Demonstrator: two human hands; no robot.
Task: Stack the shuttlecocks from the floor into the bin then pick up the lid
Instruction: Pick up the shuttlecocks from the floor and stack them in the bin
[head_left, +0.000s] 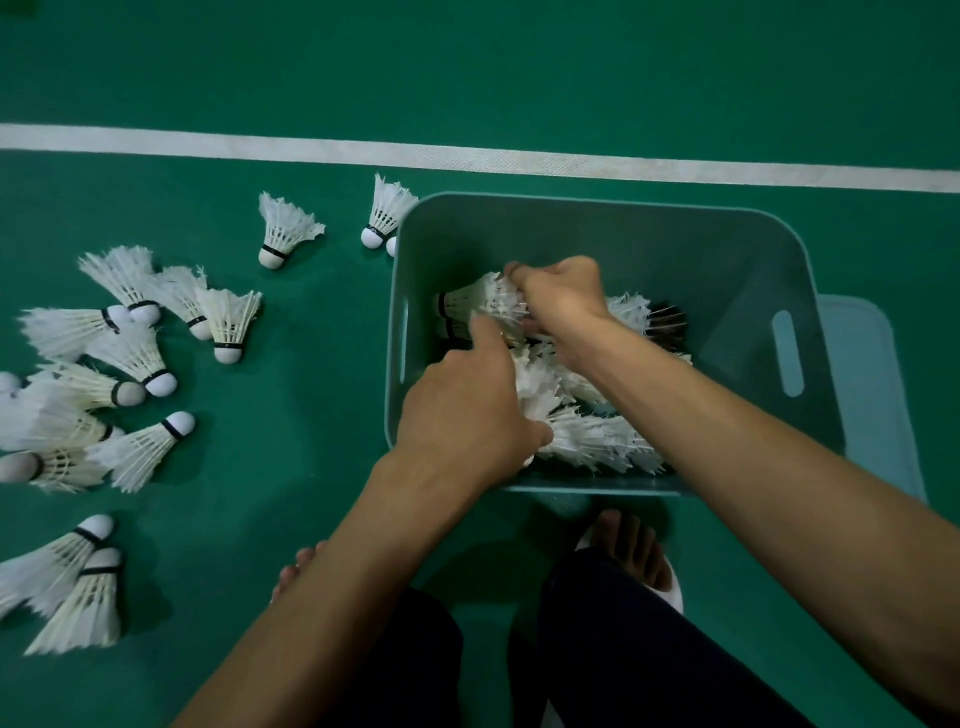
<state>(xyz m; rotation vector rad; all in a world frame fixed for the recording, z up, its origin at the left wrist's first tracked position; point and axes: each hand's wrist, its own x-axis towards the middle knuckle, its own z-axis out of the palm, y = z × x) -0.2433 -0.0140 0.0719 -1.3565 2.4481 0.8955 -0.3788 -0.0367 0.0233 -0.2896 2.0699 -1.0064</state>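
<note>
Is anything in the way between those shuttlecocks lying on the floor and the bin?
Nothing visible. Only bare floor lies between the loose shuttlecocks and the open-topped bin. The left hand and right hand are both inside it, the right gripping a shuttlecock.

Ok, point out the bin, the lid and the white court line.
bin (597, 234), head view, far inner wall.
lid (872, 395), head view, bare top beside the bin.
white court line (467, 158), head view, middle of the stripe.
</note>
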